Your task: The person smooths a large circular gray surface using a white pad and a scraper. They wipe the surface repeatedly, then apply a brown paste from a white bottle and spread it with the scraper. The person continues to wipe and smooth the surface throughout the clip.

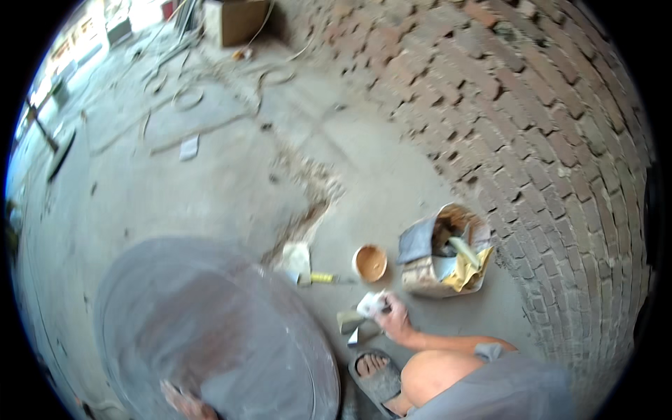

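A large round grey piece (280,336) with a smooth, dusty surface and brownish smears fills the lower left. My left hand (187,402) is against it near the bottom edge of the view; blur hides how its fingers lie. To the right, my right hand (396,319) is closed on a crumpled white wad (371,304), perhaps cloth or paper, held low over the floor. Just beyond that hand stands a small round tub (370,264) of orange-brown paste. Beside the wad are a small greenish block (348,321) and a white-and-dark piece (353,337).
A box-like bin (418,276) stuffed with rags and yellow sheets stands by the brick paving (560,175). A yellow-handled tool (322,278) and a pale sheet (297,260) lie near cracked concrete. Farther off are loose cables (203,129) and a box (238,24). My sandalled foot (374,374) is close by.
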Motion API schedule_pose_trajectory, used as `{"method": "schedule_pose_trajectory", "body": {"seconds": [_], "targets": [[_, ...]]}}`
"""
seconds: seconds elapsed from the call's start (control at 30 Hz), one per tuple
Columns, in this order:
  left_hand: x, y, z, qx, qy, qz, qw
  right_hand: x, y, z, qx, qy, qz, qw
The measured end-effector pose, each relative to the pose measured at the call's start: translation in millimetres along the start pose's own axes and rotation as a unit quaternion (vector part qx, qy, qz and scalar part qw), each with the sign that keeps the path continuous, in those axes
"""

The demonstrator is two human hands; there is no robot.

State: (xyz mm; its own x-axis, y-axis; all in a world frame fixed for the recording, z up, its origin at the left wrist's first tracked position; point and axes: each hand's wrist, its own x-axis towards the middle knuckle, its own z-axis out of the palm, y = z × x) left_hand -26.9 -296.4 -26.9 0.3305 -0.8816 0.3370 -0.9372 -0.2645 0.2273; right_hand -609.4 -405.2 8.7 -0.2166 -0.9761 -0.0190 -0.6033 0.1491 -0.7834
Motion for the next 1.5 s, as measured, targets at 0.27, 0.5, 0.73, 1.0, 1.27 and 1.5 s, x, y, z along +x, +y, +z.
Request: {"method": "schedule_pose_trajectory", "body": {"seconds": [0.27,0.5,0.73,1.0,1.27,1.5], "targets": [[7,26,-12,0.025,-0.067,-0.062,0.996,56,-31,13,0.139,-0.053,0.001,0.989],[5,13,-20,0.049,-0.069,-0.098,0.992,166,-97,-5,0.279,-0.121,0.144,0.941],[6,18,-17,0.056,-0.061,-0.094,0.992,208,-130,-6,0.284,-0.132,0.075,0.947],[3,13,-14,0.042,-0.044,-0.102,0.993,276,-209,-36,0.224,-0.118,-0.233,0.939],[9,14,-20,0.046,-0.049,-0.111,0.992,260,-269,-18,0.124,-0.132,-0.301,0.936],[-4,0,-12,0.033,-0.064,-0.061,0.996,205,-158,26,0.22,-0.179,-0.129,0.95]]}}
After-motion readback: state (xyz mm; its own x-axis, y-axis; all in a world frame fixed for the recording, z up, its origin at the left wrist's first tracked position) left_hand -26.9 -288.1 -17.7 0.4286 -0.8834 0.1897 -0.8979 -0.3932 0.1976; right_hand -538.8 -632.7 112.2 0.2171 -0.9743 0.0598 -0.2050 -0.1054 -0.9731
